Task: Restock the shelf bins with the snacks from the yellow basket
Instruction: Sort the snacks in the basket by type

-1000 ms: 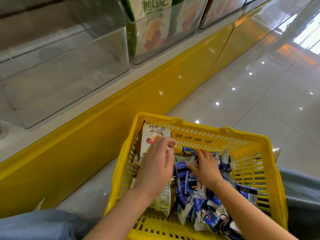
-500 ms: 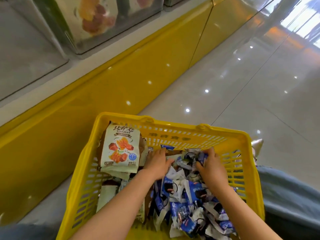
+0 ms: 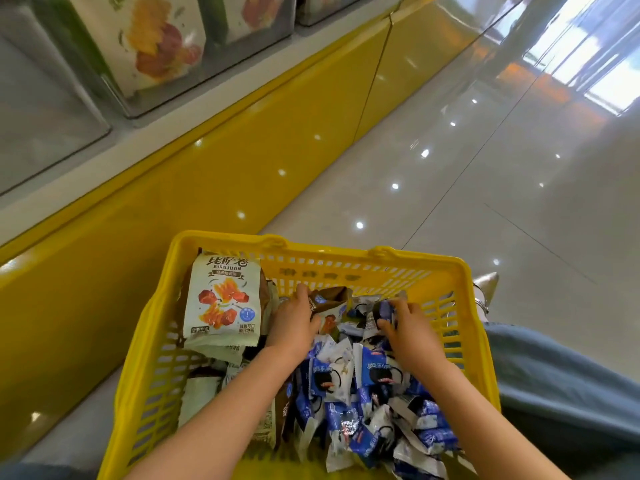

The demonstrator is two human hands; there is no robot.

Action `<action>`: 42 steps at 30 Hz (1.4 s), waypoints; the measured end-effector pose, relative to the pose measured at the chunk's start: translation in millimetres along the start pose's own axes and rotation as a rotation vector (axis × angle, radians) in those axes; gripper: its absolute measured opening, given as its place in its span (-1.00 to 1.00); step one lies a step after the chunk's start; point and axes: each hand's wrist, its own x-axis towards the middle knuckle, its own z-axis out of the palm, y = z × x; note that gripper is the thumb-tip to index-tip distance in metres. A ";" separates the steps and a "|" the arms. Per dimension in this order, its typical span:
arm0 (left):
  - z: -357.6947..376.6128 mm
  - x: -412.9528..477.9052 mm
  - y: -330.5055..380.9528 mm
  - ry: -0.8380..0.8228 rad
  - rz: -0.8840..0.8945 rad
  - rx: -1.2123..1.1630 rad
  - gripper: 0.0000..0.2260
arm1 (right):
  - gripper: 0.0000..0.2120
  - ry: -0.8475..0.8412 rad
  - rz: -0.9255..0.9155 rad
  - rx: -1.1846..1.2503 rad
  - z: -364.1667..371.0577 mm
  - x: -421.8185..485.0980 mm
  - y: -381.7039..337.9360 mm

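Observation:
A yellow basket (image 3: 346, 251) sits on the floor between my knees. A pile of several small blue-and-white snack packets (image 3: 349, 375) fills its right half. Cream snack bags with orange pictures (image 3: 225, 299) lean against its left wall. My left hand (image 3: 294, 323) is deep in the basket, its fingers around a brown-topped packet (image 3: 327, 301) near the far wall. My right hand (image 3: 408, 330) pinches a blue-and-white packet (image 3: 379, 315) at the top of the pile.
Clear shelf bins (image 3: 145, 57) holding large cream and green snack bags stand at the upper left, above a glossy yellow shelf base (image 3: 207, 174). An empty-looking clear bin (image 3: 45, 109) is at the far left. Shiny tiled floor (image 3: 485, 202) spreads right. Blue-trousered legs flank the basket.
Both hands have reached further into the basket toward its far wall and taken hold of packets. The view has tilted down, so less of the shelf bins shows.

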 end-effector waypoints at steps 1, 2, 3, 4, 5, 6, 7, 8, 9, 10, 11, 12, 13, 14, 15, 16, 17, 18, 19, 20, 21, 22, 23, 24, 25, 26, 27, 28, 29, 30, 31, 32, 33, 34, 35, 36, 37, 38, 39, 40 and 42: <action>-7.1 -6.6 4.2 0.063 0.039 -0.045 -0.61 | -0.53 0.006 -0.024 0.025 -0.7 -1.3 -0.8; -13.8 -13.7 8.9 0.122 0.086 -0.085 -0.60 | -0.52 0.030 -0.049 0.063 -2.4 -3.9 -3.1; -20.4 -21.6 14.0 0.169 0.135 -0.117 -0.59 | -0.50 0.056 -0.068 0.145 -5.3 -7.3 -6.9; -27.7 -30.7 19.1 0.204 0.177 -0.153 -0.57 | -0.46 0.057 -0.077 0.300 -10.5 -12.8 -13.6; -35.8 -40.3 23.6 0.229 0.207 -0.208 -0.57 | -0.41 0.019 -0.081 0.511 -17.5 -19.5 -22.8; -44.3 -49.6 27.2 0.240 0.218 -0.286 -0.59 | -0.37 -0.048 -0.093 0.736 -25.6 -27.5 -33.1; -52.9 -58.4 29.2 0.241 0.213 -0.380 -0.61 | -0.36 -0.128 -0.117 0.931 -32.6 -34.9 -41.9; -61.6 -66.4 29.3 0.236 0.202 -0.469 -0.62 | -0.39 -0.200 -0.138 1.054 -38.4 -41.8 -48.8; -70.3 -73.5 27.2 0.228 0.197 -0.540 -0.63 | -0.43 -0.253 -0.165 1.114 -42.6 -48.1 -53.8; -79.4 -80.3 23.7 0.220 0.200 -0.592 -0.66 | -0.44 -0.284 -0.200 1.140 -45.4 -54.5 -58.0; -87.9 -87.1 18.9 0.208 0.209 -0.631 -0.68 | -0.45 -0.298 -0.228 1.151 -46.8 -60.8 -61.4; -95.8 -94.0 13.8 0.191 0.220 -0.646 -0.69 | -0.46 -0.306 -0.242 1.154 -47.4 -67.2 -64.6; -102.2 -101.0 7.8 0.182 0.236 -0.620 -0.68 | -0.48 -0.316 -0.243 1.154 -46.7 -72.7 -67.0; -107.0 -108.4 0.6 0.201 0.254 -0.556 -0.65 | -0.49 -0.333 -0.244 1.149 -45.1 -77.4 -68.8; -110.5 -115.3 -8.8 0.264 0.267 -0.469 -0.64 | -0.49 -0.356 -0.249 1.131 -42.8 -81.4 -71.3; -113.7 -121.8 -20.4 0.364 0.272 -0.379 -0.66 | -0.49 -0.389 -0.258 1.091 -40.2 -85.3 -74.3; -117.0 -127.4 -33.3 0.481 0.261 -0.284 -0.70 | -0.48 -0.433 -0.268 1.036 -36.7 -89.0 -77.6; -119.5 -131.9 -48.3 0.590 0.220 -0.195 -0.75 | -0.47 -0.487 -0.276 0.976 -31.7 -91.9 -81.1; -120.5 -135.1 -64.5 0.666 0.145 -0.132 -0.78 | -0.44 -0.540 -0.280 0.915 -25.3 -94.6 -85.8; -120.0 -137.3 -80.2 0.690 0.040 -0.100 -0.78 | -0.41 -0.576 -0.280 0.844 -17.1 -97.8 -91.8; -118.9 -138.7 -93.8 0.652 -0.073 -0.102 -0.74 | -0.37 -0.579 -0.277 0.765 -6.7 -100.9 -98.7; -115.7 -139.1 -104.7 0.561 -0.168 -0.137 -0.71 | -0.33 -0.552 -0.267 0.683 6.0 -103.2 -105.7; -110.9 -138.9 -112.7 0.444 -0.240 -0.195 -0.72 | -0.30 -0.517 -0.254 0.612 20.7 -105.6 -112.9; -106.3 -138.3 -117.6 0.348 -0.277 -0.268 -0.78 | -0.30 -0.490 -0.245 0.561 36.8 -108.1 -120.7; -102.8 -137.7 -120.4 0.302 -0.285 -0.317 -0.81 | -0.37 -0.474 -0.238 0.538 52.7 -111.0 -128.7; -101.3 -137.6 -121.8 0.311 -0.278 -0.333 -0.80 | -0.47 -0.456 -0.224 0.541 66.6 -113.5 -136.0; -100.2 -136.9 -123.3 0.333 -0.269 -0.338 -0.78 | -0.57 -0.430 -0.202 0.550 77.3 -114.3 -141.5; -100.0 -136.8 -124.0 0.352 -0.257 -0.340 -0.77 | -0.65 -0.400 -0.184 0.541 83.7 -112.8 -145.3; -99.4 -136.2 -124.7 0.364 -0.243 -0.344 -0.77 | -0.69 -0.383 -0.174 0.518 86.9 -109.5 -147.1; -99.1 -135.7 -124.6 0.372 -0.236 -0.345 -0.77 | -0.71 -0.381 -0.174 0.499 87.9 -106.1 -147.9; -98.5 -134.6 -125.0 0.375 -0.236 -0.343 -0.77 | -0.71 -0.384 -0.184 0.494 87.3 -103.8 -148.2; -98.7 -134.4 -124.6 0.371 -0.244 -0.340 -0.78 | -0.67 -0.382 -0.202 0.499 86.5 -102.7 -146.8; -99.0 -134.3 -124.0 0.368 -0.246 -0.334 -0.78 | -0.62 -0.375 -0.224 0.497 85.4 -103.1 -143.6; -99.8 -135.5 -122.1 0.373 -0.245 -0.323 -0.79 | -0.55 -0.360 -0.244 0.468 83.9 -104.3 -138.9; -101.1 -137.0 -119.7 0.396 -0.241 -0.299 -0.79 | -0.49 -0.324 -0.263 0.405 81.5 -105.8 -132.2; -103.0 -138.7 -116.5 0.460 -0.230 -0.259 -0.79 | -0.46 -0.261 -0.282 0.326 78.3 -105.8 -122.9; -105.5 -140.5 -112.0 0.557 -0.201 -0.207 -0.77 | -0.51 -0.183 -0.302 0.265 73.3 -103.1 -112.1; -108.7 -142.6 -104.8 0.656 -0.148 -0.156 -0.78 | -0.61 -0.110 -0.309 0.240 67.0 -97.3 -101.2; -111.2 -144.3 -95.0 0.723 -0.067 -0.127 -0.80 | -0.70 -0.053 -0.299 0.237 60.3 -88.9 -90.5; -111.4 -145.6 -83.7 0.729 0.033 -0.124 -0.81 | -0.73 -0.007 -0.279 0.229 53.4 -79.2 -81.1; -103.0 -144.7 -58.8 0.574 0.234 -0.159 -0.80 | -0.66 0.001 -0.258 0.148 44.8 -57.1 -66.2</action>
